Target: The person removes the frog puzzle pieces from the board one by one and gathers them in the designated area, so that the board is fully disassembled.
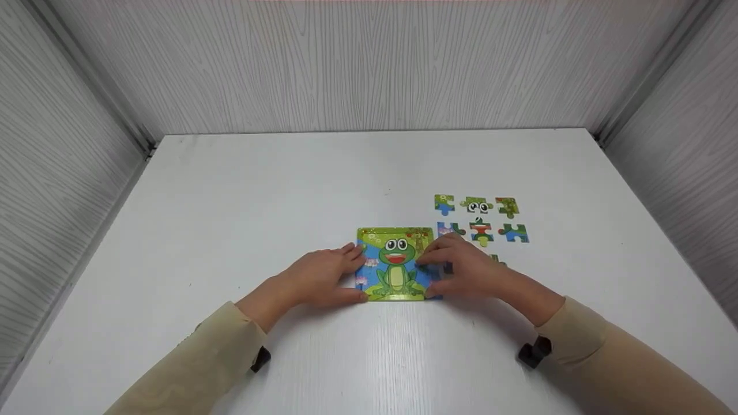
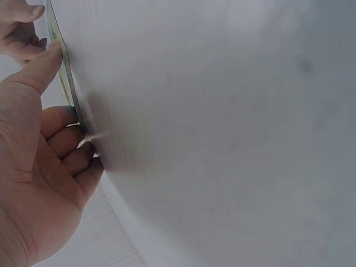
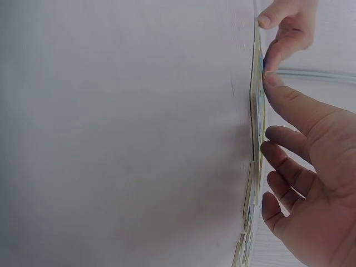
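Observation:
A square puzzle board (image 1: 396, 278) with a green cartoon frog lies on the white table. At its left side my left hand (image 1: 324, 278) holds it, thumb at the front corner and fingertips along the left edge. Across from it, my right hand (image 1: 470, 266) grips the right side, thumb at the near corner and bent fingertips over the picture. The left wrist view shows the left thumb (image 2: 47, 64) right on the board's edge. Seen edge-on in the right wrist view, the board (image 3: 257, 111) is thin, with the right thumb against it.
Loose jigsaw pieces (image 1: 481, 229) are laid out in rows behind and to the right of the board, with the front row partly hidden under my right hand. Pale wood-grain panels (image 1: 369, 66) rise behind the table (image 1: 277, 184) and at both sides.

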{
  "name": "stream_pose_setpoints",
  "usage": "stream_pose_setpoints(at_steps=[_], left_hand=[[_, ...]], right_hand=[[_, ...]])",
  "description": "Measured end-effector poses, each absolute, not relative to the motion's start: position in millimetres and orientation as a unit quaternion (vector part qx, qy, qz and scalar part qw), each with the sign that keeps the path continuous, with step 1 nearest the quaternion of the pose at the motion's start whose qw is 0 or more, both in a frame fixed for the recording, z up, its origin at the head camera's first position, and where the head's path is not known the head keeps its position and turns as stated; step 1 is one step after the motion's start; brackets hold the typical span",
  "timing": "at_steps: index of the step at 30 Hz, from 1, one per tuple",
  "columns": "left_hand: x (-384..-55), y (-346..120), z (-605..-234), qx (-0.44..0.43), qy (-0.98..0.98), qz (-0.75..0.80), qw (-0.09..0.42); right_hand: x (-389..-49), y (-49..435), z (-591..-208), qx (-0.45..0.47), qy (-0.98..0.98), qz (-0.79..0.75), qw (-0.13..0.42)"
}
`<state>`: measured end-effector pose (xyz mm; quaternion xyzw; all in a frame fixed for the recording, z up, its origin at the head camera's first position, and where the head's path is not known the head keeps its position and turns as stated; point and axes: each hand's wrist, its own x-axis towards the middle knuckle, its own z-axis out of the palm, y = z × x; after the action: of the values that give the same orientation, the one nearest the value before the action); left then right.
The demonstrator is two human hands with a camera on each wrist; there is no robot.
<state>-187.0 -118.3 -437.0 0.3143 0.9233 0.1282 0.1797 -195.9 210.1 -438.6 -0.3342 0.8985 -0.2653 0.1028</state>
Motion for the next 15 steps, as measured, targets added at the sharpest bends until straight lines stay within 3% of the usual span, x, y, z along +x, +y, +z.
stream_pose_setpoints(at_steps=[15], left_hand=[[-187.1,-118.0,-438.8,0.304,0.926,0.13,0.184]], right_hand=[[-195.7,207.6,-441.5,-0.332,0.901,-0.257,0.113]])
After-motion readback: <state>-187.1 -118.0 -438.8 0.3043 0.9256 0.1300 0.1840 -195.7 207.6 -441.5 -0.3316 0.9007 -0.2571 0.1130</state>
